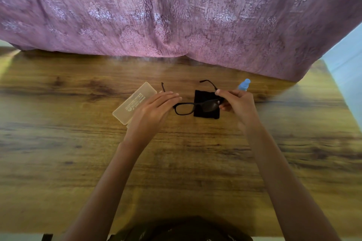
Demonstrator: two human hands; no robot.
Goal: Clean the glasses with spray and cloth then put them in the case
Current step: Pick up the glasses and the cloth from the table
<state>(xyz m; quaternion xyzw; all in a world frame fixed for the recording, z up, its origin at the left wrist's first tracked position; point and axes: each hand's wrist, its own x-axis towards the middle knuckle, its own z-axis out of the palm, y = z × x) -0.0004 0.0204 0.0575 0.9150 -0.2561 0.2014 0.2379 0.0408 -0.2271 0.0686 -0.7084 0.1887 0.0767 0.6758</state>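
The right hand (pixel 238 103) is pinching the glasses (pixel 194 104) at 3 o'clock, the left hand (pixel 150 109) touching them flat-fingered, seemingly readying for the spray bottle (pixel 243 84) at 1 o'clock.

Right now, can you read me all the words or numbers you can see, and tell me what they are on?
On the case: several lines of pale print and a round mark, all too blurred to read.
On the spray bottle: no label shows.
On the glasses and the cloth: no writing shows.
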